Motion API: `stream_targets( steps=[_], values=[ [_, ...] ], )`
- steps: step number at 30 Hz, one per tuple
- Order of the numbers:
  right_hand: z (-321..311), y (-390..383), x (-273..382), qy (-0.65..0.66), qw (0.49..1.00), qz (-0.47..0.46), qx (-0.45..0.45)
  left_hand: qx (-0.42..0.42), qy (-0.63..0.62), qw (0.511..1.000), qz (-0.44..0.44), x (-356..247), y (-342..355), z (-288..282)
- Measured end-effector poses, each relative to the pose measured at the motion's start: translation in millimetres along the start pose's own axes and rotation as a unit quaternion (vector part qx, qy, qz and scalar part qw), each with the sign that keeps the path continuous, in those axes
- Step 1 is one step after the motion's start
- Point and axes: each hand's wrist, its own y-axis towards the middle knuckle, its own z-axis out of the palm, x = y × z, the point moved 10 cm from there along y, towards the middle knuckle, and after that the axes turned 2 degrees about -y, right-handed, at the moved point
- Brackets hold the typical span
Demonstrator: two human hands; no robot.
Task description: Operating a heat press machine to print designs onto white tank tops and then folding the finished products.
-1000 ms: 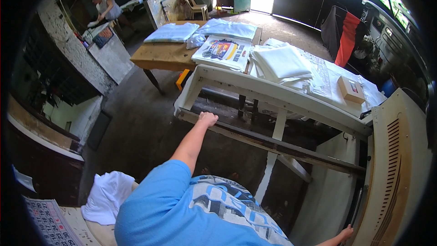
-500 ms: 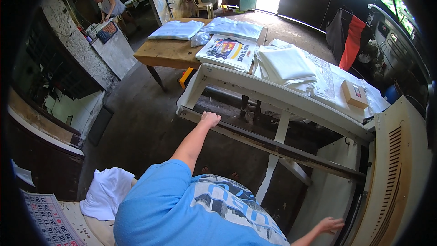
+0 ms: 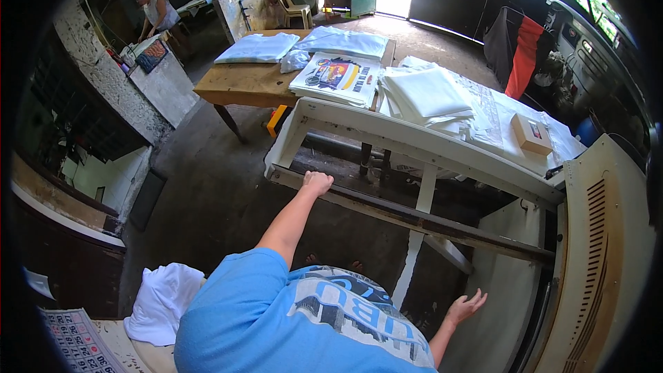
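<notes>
My left hand (image 3: 317,183) grips the dark front rail (image 3: 387,213) of a pale metal machine frame (image 3: 428,148), near the rail's left end, with its fingers wrapped over it. My right hand (image 3: 466,306) is in the air at the lower right, palm up and fingers spread, holding nothing. It is nearest to the frame's pale inner side panel (image 3: 507,283). A slotted beige housing (image 3: 597,249) stands at the frame's right end.
Behind the frame, a wooden table (image 3: 238,86) holds folded white cloth (image 3: 257,48) and printed sheets (image 3: 335,77). White sheets (image 3: 428,93) and a small box (image 3: 530,134) lie further right. White cloth (image 3: 162,300) hangs at lower left. A person (image 3: 160,14) bends over a far-left counter.
My right hand has moved up and leftward, away from the slotted housing, and turned palm up. My left hand still grips the rail. The view has shifted slightly.
</notes>
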Motion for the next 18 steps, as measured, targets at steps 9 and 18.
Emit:
stream_targets(
  steps=[9, 18],
  values=[
    [-14.7, 9.3, 34.1, 0.033, 0.999, -0.007, -0.022, -0.07, -0.007, 0.997, 0.006, 21.9, 3.0, -9.4],
    [-31.1, -11.3, 24.4, 0.042, 0.998, 0.037, -0.019, -0.102, 0.083, 0.985, 0.108, -17.5, 5.4, -12.9]
  ],
)
